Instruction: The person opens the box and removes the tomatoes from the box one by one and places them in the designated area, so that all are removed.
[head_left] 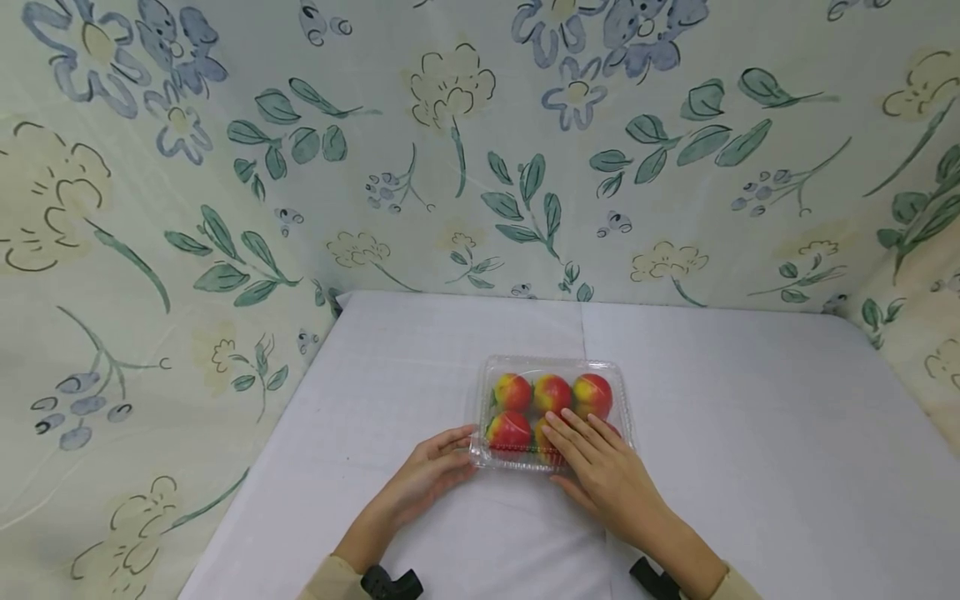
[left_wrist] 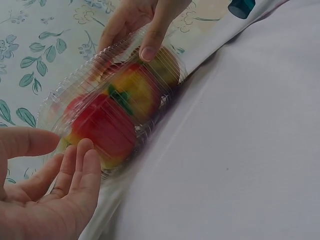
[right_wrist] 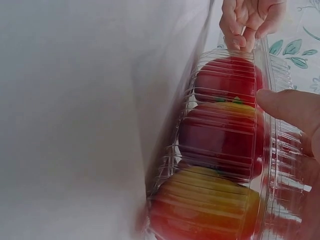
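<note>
A clear plastic clamshell box [head_left: 551, 363] lies on the white cloth with its lid down. Through it show several round red-and-yellow fruits [head_left: 513, 391] in two rows, with bits of green leaf between them. My right hand [head_left: 613, 477] rests on the front right part of the lid, its fingers straight and spread over the fruits. Its thumb reaches along the box's front side in the right wrist view. At the box's left end is my left hand [head_left: 426, 475], fingertips and thumb right at the edge, fingers loosely bent.
White cloth [head_left: 757, 433] covers the table around the box. Behind and to the left hangs a curtain [head_left: 435, 167] printed with flowers and leaves. A black strap [head_left: 392, 583] is on the left wrist and another [head_left: 654, 578] on the right.
</note>
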